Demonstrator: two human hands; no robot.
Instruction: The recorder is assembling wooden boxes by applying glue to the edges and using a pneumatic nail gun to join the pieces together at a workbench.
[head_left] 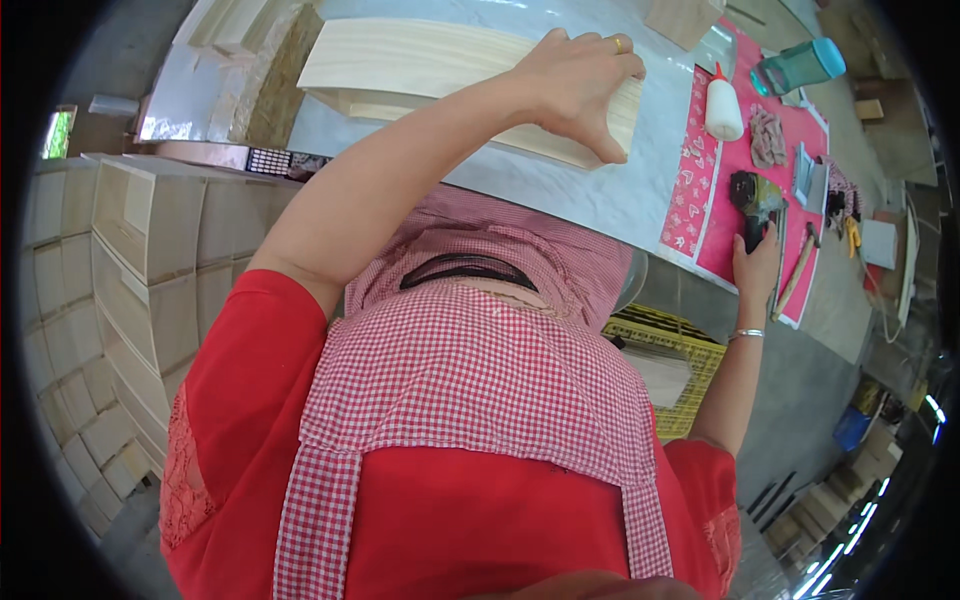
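Note:
A long pale wooden box [420, 58] lies on its side on the light marbled tabletop [560, 195]. My left hand [582, 88] spans its right end, thumb on the near edge and fingers over the far edge. Off to the right, my right hand [757, 265] is wrapped round the black handle of a nail gun [757, 200], which rests on the pink patterned cloth [715, 215]. A hammer [797, 270] with a wooden handle lies just right of that hand.
Beyond the nail gun are a white glue bottle [724, 108], a crumpled rag [768, 138] and a teal water bottle [800, 68]. Stacked wooden boxes [150, 220] stand on the left. Under the table edge sits a yellow crate [700, 375].

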